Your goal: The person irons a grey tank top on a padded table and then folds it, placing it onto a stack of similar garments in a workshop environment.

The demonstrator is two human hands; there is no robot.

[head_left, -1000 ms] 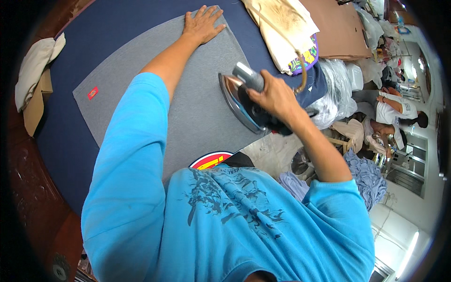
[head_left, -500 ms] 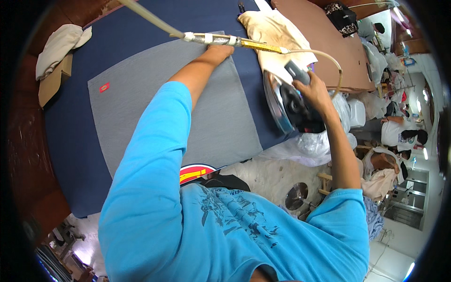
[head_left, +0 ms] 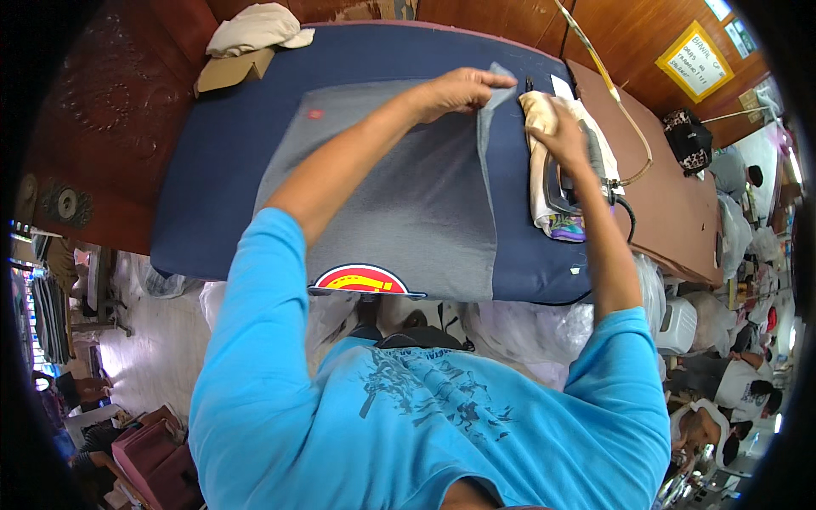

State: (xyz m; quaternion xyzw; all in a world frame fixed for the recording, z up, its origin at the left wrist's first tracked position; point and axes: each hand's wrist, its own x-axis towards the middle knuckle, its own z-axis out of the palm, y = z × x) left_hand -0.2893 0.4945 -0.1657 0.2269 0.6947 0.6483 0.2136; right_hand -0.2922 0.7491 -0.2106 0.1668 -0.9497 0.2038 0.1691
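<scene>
A grey cloth (head_left: 382,195) with a small red label lies spread on the navy-covered ironing table (head_left: 212,170). My left hand (head_left: 459,92) pinches its far right corner, which is lifted off the table and bunched up at the fingers. To the right, a steam iron (head_left: 554,194) rests on a folded cream cloth (head_left: 537,110), partly hidden by my right forearm. My right hand (head_left: 563,140) is just over the iron, thumb and fingers apart, holding nothing that I can see.
The iron's hose (head_left: 633,140) rises from the right. A brown board (head_left: 654,187) adjoins the table, with a dark bag (head_left: 687,140) beyond. Back left stands a cardboard box (head_left: 234,72) under a cream cloth (head_left: 259,30). A red-and-yellow emblem (head_left: 361,279) shows at the front edge.
The iron, held up in my right hand before, now sits on the cream cloth and my right hand has let go. My left hand has raised the grey cloth's corner. The view has shifted.
</scene>
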